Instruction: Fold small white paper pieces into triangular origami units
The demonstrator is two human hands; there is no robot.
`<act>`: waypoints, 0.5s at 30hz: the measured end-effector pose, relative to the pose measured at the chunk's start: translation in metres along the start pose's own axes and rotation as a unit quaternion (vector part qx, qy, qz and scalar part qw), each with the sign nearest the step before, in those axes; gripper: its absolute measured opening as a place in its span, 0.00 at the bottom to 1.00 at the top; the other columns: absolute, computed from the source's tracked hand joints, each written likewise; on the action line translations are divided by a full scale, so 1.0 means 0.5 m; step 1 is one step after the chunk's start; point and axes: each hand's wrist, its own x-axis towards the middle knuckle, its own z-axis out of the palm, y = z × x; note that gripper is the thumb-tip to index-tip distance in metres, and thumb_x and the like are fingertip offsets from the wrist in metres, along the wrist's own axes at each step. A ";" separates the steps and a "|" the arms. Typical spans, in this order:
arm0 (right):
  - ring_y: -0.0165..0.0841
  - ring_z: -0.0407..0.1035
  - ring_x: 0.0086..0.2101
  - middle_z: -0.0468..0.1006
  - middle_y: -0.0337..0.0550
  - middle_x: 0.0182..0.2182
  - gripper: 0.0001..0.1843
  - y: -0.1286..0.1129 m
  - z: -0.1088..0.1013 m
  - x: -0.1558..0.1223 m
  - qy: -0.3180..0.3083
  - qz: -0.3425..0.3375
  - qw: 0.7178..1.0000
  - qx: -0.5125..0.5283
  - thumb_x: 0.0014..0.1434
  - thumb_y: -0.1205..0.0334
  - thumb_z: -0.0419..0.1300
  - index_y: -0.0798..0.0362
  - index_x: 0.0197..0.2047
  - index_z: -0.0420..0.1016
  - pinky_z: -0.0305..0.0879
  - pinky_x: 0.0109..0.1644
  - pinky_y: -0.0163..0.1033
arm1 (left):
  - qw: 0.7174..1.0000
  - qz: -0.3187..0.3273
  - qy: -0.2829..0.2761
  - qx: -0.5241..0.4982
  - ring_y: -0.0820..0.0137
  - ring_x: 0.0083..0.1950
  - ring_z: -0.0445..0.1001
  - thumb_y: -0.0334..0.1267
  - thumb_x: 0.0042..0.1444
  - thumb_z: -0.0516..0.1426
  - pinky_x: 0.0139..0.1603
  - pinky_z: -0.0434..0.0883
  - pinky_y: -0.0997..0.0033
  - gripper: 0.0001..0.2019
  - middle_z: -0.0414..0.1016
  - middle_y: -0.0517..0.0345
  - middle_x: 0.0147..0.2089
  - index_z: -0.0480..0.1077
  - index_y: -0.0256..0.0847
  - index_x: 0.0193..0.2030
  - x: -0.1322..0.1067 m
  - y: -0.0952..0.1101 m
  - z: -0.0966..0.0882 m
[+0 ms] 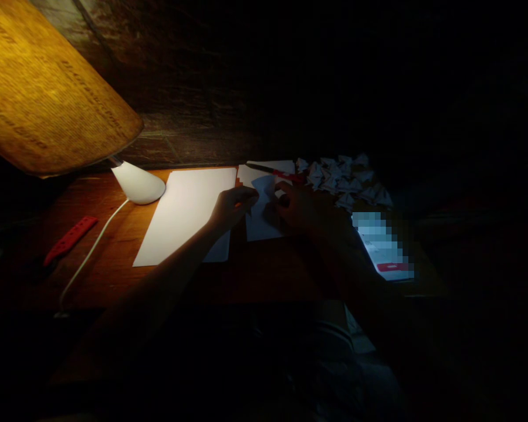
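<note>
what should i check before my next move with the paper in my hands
1. Left hand on the paper: ok, fingers at its left edge.
2. Right hand gripping the paper: cannot tell, too dark.
3. Lamp lit: ok.
4. Right side well lit: not ok, the right hand is in shadow.
5. Red-handled tool clear of the paper: cannot tell, it lies just behind.
6. Stack within sight: ok, left of the paper, partly behind the left arm.
</note>
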 end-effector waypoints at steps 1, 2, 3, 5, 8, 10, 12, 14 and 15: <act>0.41 0.80 0.38 0.87 0.47 0.41 0.17 0.002 0.002 0.000 0.006 -0.007 1.000 -0.006 0.64 0.64 0.66 0.50 0.56 0.80 0.71 0.42 0.43 | 1.000 0.009 0.000 0.020 0.69 0.37 0.80 0.41 0.56 0.66 0.40 0.77 0.70 0.09 0.85 0.52 0.39 0.81 0.38 0.40 0.000 -0.002 0.000; 0.42 0.80 0.40 0.88 0.47 0.43 0.16 0.004 0.004 0.001 0.014 -0.017 1.000 -0.010 0.64 0.63 0.67 0.49 0.55 0.81 0.72 0.44 0.44 | 0.999 0.017 0.002 0.040 0.69 0.38 0.80 0.40 0.55 0.67 0.42 0.78 0.69 0.10 0.85 0.51 0.40 0.82 0.38 0.41 -0.001 -0.004 0.000; 0.42 0.80 0.42 0.88 0.47 0.45 0.14 0.006 0.005 0.002 0.022 -0.028 0.999 -0.012 0.64 0.62 0.67 0.49 0.53 0.82 0.72 0.46 0.45 | 0.998 0.021 0.005 0.059 0.68 0.39 0.81 0.40 0.54 0.67 0.42 0.78 0.69 0.11 0.86 0.50 0.41 0.82 0.38 0.42 -0.001 -0.007 -0.001; 0.42 0.80 0.43 0.87 0.48 0.45 0.11 0.008 0.006 0.006 0.032 -0.043 0.998 -0.013 0.63 0.61 0.68 0.50 0.50 0.84 0.72 0.48 0.45 | 0.995 0.021 0.008 0.095 0.68 0.39 0.80 0.39 0.54 0.68 0.42 0.78 0.69 0.11 0.86 0.50 0.42 0.82 0.38 0.43 -0.001 -0.014 -0.003; 0.40 0.78 0.40 0.86 0.48 0.41 0.06 0.009 0.007 0.012 0.026 -0.047 0.998 -0.022 0.64 0.61 0.69 0.53 0.42 0.84 0.70 0.47 0.44 | 0.987 0.027 -0.001 0.157 0.66 0.40 0.79 0.38 0.53 0.69 0.44 0.78 0.66 0.08 0.85 0.51 0.41 0.82 0.40 0.40 0.000 -0.021 -0.008; 0.39 0.76 0.39 0.85 0.47 0.38 0.04 0.011 0.009 0.016 0.013 -0.051 0.998 -0.034 0.65 0.63 0.68 0.53 0.38 0.83 0.68 0.46 0.43 | 0.979 0.042 -0.023 0.198 0.65 0.41 0.78 0.38 0.53 0.69 0.48 0.77 0.62 0.05 0.83 0.53 0.39 0.81 0.41 0.36 0.002 -0.022 -0.011; 0.39 0.75 0.38 0.84 0.46 0.37 0.05 0.013 0.011 0.017 -0.001 -0.058 0.997 -0.040 0.65 0.65 0.66 0.52 0.36 0.83 0.67 0.45 0.43 | 0.972 0.052 -0.044 0.223 0.63 0.42 0.77 0.38 0.53 0.68 0.50 0.76 0.59 0.05 0.82 0.54 0.38 0.79 0.42 0.33 0.003 -0.021 -0.013; 0.39 0.74 0.39 0.83 0.46 0.37 0.05 0.014 0.011 0.017 -0.014 -0.064 0.997 -0.043 0.64 0.66 0.66 0.52 0.36 0.83 0.67 0.46 0.43 | 0.970 0.055 -0.053 0.230 0.62 0.43 0.77 0.39 0.52 0.68 0.52 0.75 0.57 0.05 0.82 0.54 0.39 0.79 0.43 0.34 0.004 -0.019 -0.014; 0.39 0.74 0.39 0.83 0.47 0.38 0.05 0.013 0.010 0.016 -0.022 -0.067 0.997 -0.044 0.64 0.66 0.66 0.52 0.37 0.83 0.67 0.46 0.43 | 0.971 0.055 -0.055 0.226 0.62 0.44 0.77 0.39 0.52 0.68 0.52 0.75 0.57 0.05 0.82 0.54 0.40 0.80 0.44 0.34 0.004 -0.018 -0.015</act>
